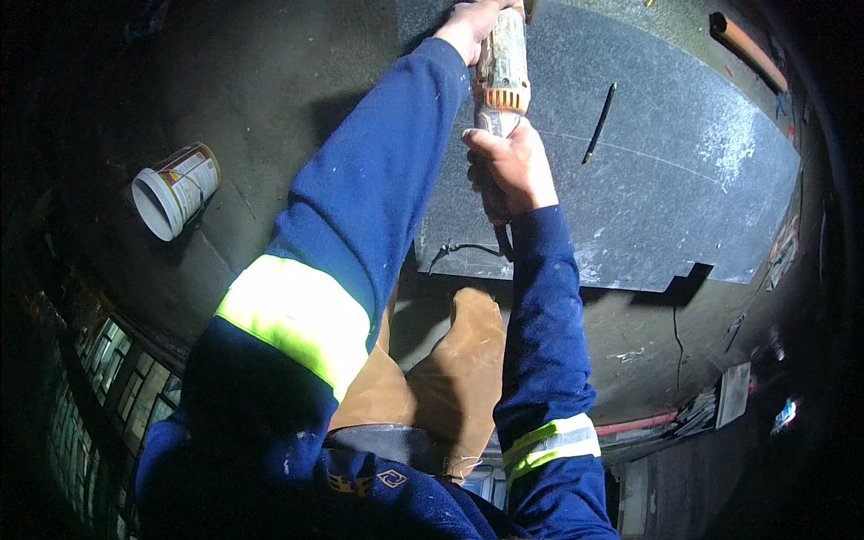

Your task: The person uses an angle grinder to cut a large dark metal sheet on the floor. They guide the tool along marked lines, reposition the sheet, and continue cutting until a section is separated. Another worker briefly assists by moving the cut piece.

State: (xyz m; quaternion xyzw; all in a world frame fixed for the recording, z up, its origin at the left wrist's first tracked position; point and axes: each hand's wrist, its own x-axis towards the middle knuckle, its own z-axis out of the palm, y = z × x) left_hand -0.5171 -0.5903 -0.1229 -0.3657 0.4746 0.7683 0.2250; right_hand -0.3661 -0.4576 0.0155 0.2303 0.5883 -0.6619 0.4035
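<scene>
An angle grinder (504,67) with a worn, dusty body and an orange vented band is held lengthwise over a dark grey slab (648,211). My right hand (520,166) is wrapped around its rear handle, thumb on top. Farther up, my left hand (472,29) is closed on the grinder's front part, near the picture's upper edge. The disc end is mostly cut off by that edge. A dark power cord (502,238) comes out behind the handle. Thin pale lines run across the slab, and a slim black pen-like stick (600,124) lies on it, right of the grinder.
A white bucket (157,205) lies tipped over on the dark floor (252,117) at left. At the far right is an orange tube (749,52). The slab's near edge has a square notch (691,274). Stacked pale pieces (121,369) stand at lower left.
</scene>
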